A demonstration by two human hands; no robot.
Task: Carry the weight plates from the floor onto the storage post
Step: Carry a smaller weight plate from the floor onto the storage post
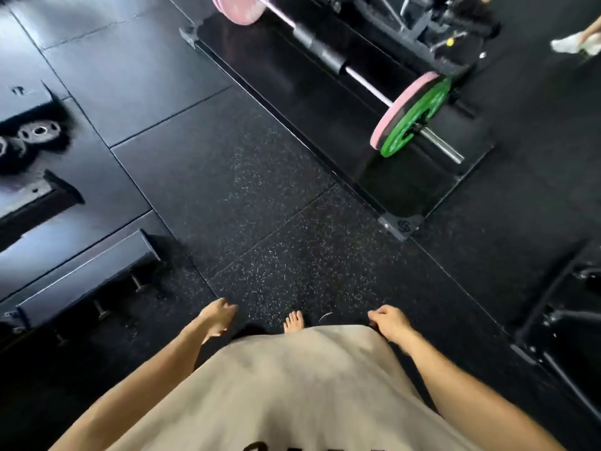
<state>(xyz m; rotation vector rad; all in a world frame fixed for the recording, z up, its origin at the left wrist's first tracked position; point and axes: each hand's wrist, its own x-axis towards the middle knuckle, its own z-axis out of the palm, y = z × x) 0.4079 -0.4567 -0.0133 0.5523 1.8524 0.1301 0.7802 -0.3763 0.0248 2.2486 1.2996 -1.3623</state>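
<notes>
Weight plates: none is in either hand. The plates plainly in view are the green plate (pixel 414 120) and the pink plate (pixel 401 109) behind it, both mounted on the near end of a barbell (pixel 367 84) that lies on a black lifting platform (pixel 401 224), well ahead and to the right.
Far end of bar: another pair of pink plates (pixel 232 8) sits at the top edge, partly cut off.
Loose plates on floor: none that I can make out on the speckled rubber floor (pixel 247 196) in front of the person.
Storage post: not clearly in view. At the left edge, small grey discs (pixel 39 131) with centre holes may be stored plates on a rack, but that patch is smeared and I cannot tell.
Left hand (pixel 218 320): hangs by the hip with fingers loose and straight-ish, holding nothing.
Right hand (pixel 392 322): hangs at the other side with fingers loosely curled; a dark bit shows just under the knuckles, and I cannot tell whether it is something held or only shadow and floor.
Stance: a bare foot (pixel 294 322) shows beyond the hem of a beige shirt (pixel 292 385), facing the open floor.
Bystander: a shoe (pixel 570 43) of another person at the top right, well apart.
Progress: judged as between carries; nothing is in transit, and how many plates are already stowed cannot be read from this view.
Left to do: likely reach a plate, lift it and walk it to the post.
</notes>
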